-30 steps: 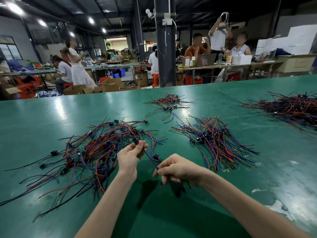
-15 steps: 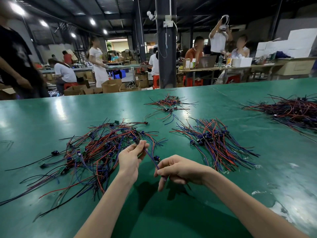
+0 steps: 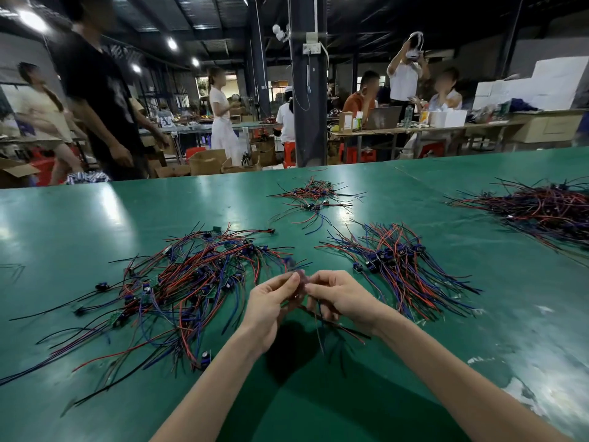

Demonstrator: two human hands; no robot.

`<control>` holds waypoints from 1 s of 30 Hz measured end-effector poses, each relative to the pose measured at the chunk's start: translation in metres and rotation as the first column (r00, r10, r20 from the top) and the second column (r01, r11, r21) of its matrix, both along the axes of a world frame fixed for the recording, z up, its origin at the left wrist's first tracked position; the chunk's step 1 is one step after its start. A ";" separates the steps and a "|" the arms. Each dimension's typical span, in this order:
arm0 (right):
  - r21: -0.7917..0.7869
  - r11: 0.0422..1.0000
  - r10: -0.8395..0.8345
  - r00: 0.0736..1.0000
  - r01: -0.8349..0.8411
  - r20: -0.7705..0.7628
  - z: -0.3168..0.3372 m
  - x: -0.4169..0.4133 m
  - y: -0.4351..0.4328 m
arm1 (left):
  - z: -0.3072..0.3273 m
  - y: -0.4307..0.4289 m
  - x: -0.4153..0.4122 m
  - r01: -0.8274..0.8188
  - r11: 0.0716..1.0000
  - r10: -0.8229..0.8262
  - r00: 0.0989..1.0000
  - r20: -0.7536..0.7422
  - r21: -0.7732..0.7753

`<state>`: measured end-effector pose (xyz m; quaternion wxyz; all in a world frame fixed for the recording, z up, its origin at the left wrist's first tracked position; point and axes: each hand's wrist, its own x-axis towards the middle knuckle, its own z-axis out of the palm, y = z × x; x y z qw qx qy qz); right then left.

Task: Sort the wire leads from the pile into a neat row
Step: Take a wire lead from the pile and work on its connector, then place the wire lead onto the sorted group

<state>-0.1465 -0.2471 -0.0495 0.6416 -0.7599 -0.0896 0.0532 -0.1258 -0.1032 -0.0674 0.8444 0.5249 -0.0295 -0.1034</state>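
Note:
A tangled pile of red, blue and black wire leads with small circuit boards lies on the green table to my left. A combed bundle of leads lies to my right, their connectors lined up. My left hand and my right hand meet fingertip to fingertip above the table and pinch one blurred wire lead. Its thin wires hang down under my right hand. The lead's connector is hidden between my fingers.
A small heap of leads lies farther back, and a big dark heap sits at the far right. Beyond the table's far edge stand a dark pillar, cardboard boxes and several people.
My right hand has slid up along the lead and now meets my left hand. The lead has come free of the pile. A person in black has walked in at the back left.

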 end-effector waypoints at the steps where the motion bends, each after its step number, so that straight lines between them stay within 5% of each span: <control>1: -0.026 0.999 -0.038 0.999 0.039 0.035 0.003 0.004 -0.003 | -0.001 0.000 0.001 0.005 1.000 -0.006 1.000 0.007 0.011; 7: -0.086 0.934 -0.321 0.922 0.346 0.218 0.021 0.023 -0.048 | 0.000 0.003 0.003 -0.013 0.996 0.008 0.999 0.051 0.090; 9: -0.163 0.850 -0.449 0.851 0.500 0.272 0.021 0.028 -0.067 | -0.003 0.005 0.006 -0.120 0.952 0.075 0.983 0.167 0.281; 12: -0.523 0.608 -0.547 0.793 0.597 0.269 0.012 0.031 -0.095 | -0.012 0.010 0.010 -0.413 0.599 0.033 0.869 0.494 0.686; 15: -0.764 0.452 -0.576 0.805 0.460 0.143 0.003 0.028 -0.107 | -0.020 0.014 0.013 -0.496 0.349 -0.136 0.812 0.567 0.795; 19: -0.821 0.336 -0.608 0.772 0.462 0.185 0.003 0.021 -0.098 | -0.026 0.015 0.014 -0.420 0.196 -0.223 0.861 0.457 0.886; 23: -0.801 0.191 -0.579 0.724 0.568 0.375 0.005 0.015 -0.082 | -0.025 0.015 0.013 -0.437 0.188 -0.219 0.854 0.472 0.879; 26: -0.651 0.262 -0.443 0.688 0.713 0.575 0.003 0.013 -0.067 | -0.024 0.015 0.012 -0.423 0.243 -0.236 0.847 0.476 0.873; 30: -0.548 0.656 -0.307 0.847 0.519 0.434 0.001 0.012 -0.043 | -0.021 0.013 0.008 -0.401 0.331 -0.279 0.823 0.494 0.854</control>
